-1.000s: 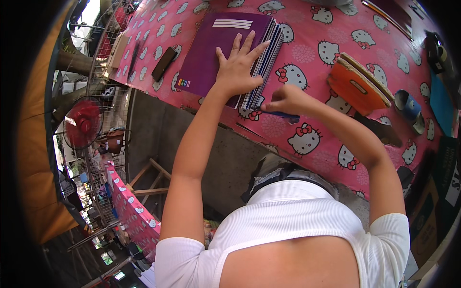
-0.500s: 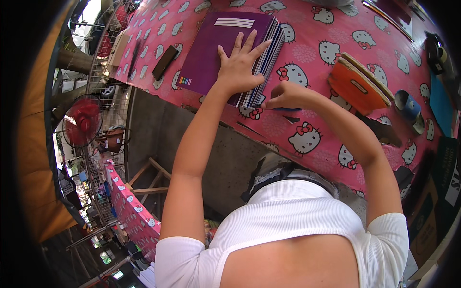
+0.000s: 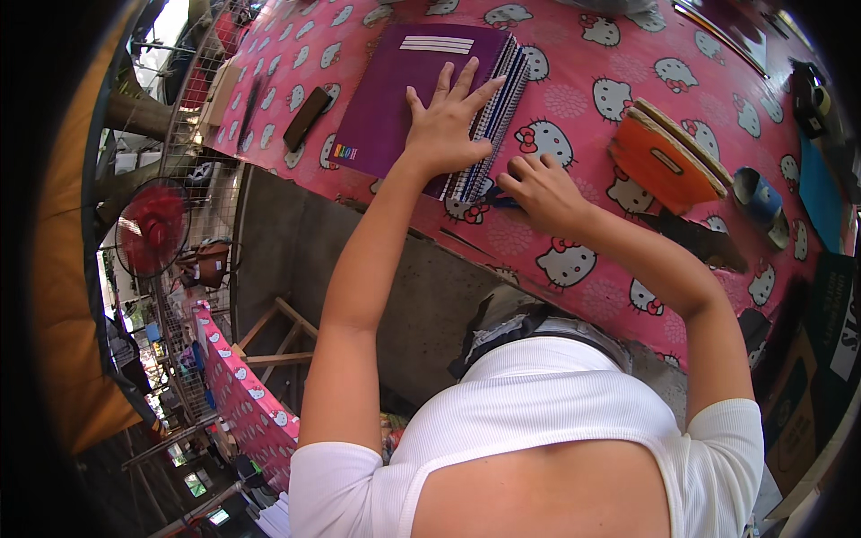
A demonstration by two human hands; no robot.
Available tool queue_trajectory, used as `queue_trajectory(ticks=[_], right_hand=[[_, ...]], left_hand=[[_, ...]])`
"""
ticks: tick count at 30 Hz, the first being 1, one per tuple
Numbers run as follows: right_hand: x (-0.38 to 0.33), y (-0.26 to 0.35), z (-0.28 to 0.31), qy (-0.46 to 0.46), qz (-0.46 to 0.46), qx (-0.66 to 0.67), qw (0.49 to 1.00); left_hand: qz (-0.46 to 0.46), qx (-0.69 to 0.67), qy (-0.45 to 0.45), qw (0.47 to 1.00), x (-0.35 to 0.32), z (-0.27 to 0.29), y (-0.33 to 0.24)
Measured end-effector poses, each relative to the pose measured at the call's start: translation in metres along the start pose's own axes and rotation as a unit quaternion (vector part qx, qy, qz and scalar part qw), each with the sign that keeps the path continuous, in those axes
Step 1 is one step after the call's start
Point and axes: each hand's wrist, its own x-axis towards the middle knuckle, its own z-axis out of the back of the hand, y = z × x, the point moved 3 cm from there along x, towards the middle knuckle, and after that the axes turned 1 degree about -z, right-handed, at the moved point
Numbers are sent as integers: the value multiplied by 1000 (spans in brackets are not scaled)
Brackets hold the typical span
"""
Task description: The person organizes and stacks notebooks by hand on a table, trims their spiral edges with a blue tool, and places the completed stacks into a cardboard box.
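A stack of spiral notebooks with a purple cover (image 3: 377, 108) lies on the table, its coil bindings (image 3: 504, 108) facing right. My left hand (image 3: 446, 130) rests flat on the top cover, fingers spread, its thumb near the coils. Just right of the stack's near corner, my right hand (image 3: 544, 191) is curled with its fingers bent. A small dark blue object (image 3: 504, 201) shows under its fingers, beside the ends of the coils. The hand covers most of that object, so its kind is hidden.
The pink patterned tablecloth (image 3: 619, 287) covers the table. A dark phone (image 3: 307, 118) lies left of the notebooks. To the right are an orange wooden block (image 3: 662, 166), a blue roll (image 3: 759, 195) and a dark flat piece (image 3: 704, 240). A red fan (image 3: 154, 229) stands beyond the left edge.
My right hand has turned and shifted slightly, its fingers curling over beside the coil ends. The blue object now shows left of the fingers. My left hand stays flat on the cover.
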Motion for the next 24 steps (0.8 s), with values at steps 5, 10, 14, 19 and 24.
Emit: queue_trajectory(ticks=[5,10,14,19,24], right_hand=[[20,-11,4,235,-198,261,915],[21,-17,1,292,-293,325,851],[3,-2,7,84,-55,24,995],[-3,-3,-7,28,-8,-17,999],[13,-5,-5,87,-61,104,989]], left_hand=[[1,1,1,1000,-3,-2,3],[-4,2,-6,1000,0,-2,1],[3,-2,-4,1000,-3,-1,3],[-4,1,-10,1000,0,-1,1],[5,-10,-11,1000,-2,-2,2]])
